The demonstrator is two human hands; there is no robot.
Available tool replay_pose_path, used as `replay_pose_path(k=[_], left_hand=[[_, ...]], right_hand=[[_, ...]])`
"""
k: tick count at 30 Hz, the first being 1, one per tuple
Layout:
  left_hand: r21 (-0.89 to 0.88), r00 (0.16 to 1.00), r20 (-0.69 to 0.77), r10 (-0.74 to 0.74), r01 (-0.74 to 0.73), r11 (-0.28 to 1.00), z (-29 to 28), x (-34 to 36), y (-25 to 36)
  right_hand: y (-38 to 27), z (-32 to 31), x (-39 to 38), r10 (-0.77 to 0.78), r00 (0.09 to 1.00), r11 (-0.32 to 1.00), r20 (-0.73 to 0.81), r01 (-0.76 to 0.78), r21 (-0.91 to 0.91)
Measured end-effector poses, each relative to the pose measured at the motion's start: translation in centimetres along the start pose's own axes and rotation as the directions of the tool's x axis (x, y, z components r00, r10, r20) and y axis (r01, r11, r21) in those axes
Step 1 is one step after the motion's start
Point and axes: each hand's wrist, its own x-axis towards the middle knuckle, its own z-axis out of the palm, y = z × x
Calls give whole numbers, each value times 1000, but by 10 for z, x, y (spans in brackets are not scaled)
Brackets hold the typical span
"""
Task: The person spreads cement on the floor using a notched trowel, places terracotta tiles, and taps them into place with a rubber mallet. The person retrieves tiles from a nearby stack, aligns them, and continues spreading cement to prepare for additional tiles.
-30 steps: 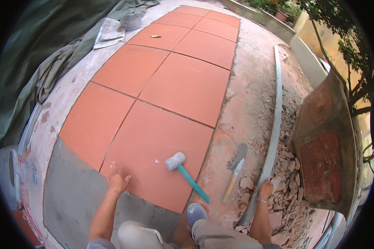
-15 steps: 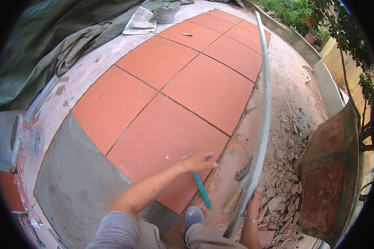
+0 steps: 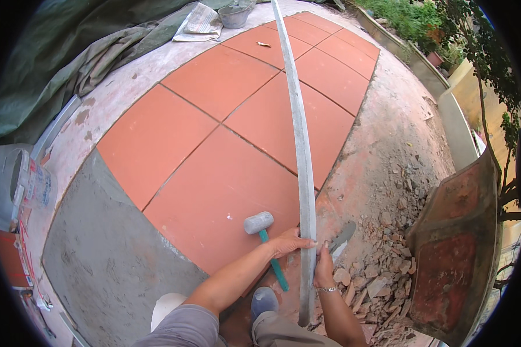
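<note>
Orange tiles (image 3: pixel 220 196) fill the frame's centre; at lower centre, the left hand (image 3: pixel 288 242) and right hand (image 3: pixel 324 268) hold a long grey bar (image 3: pixel 300 133) near a mallet (image 3: pixel 259 222).

Soft, even daylight; source out of view. Long grey bar (image 3: pixel 300 133) bows under fisheye bend, edges fairly crisp. Around bar, terracotta tiles (image 3: pixel 214 191) evenly lit, shadows faint. Far left of bar, green tarp (image 3: pixel 35 63) dim, merging into black rim. Far right of bar, tree leaves (image 3: pixel 474 43) dark, detail smeared.
</note>
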Motion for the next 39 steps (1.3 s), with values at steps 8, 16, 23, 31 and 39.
replay_pose_path(k=[8, 16, 23, 31, 39], left_hand=[[164, 980, -153, 128, -102, 981, -13, 19, 11], [308, 943, -277, 184, -95, 947, -38, 66, 17], [444, 917, -361, 167, 12, 896, -48, 83, 43], [866, 844, -416, 338, 254, 431, -68, 24, 76], [799, 763, -593, 256, 517, 307, -143, -181, 79]], right_hand=[[-7, -3, 25, 114, 964, 967, 239, -163, 196], [-28, -17, -62, -298, 949, 703, 99, 289, -649], [-18, 0, -64, -358, 923, 341, 140, 269, -901], [-18, 2, 36, -385, 920, 239, 71, 174, -955], [-28, 4, 117, -331, 943, 158, 12, 68, -985]])
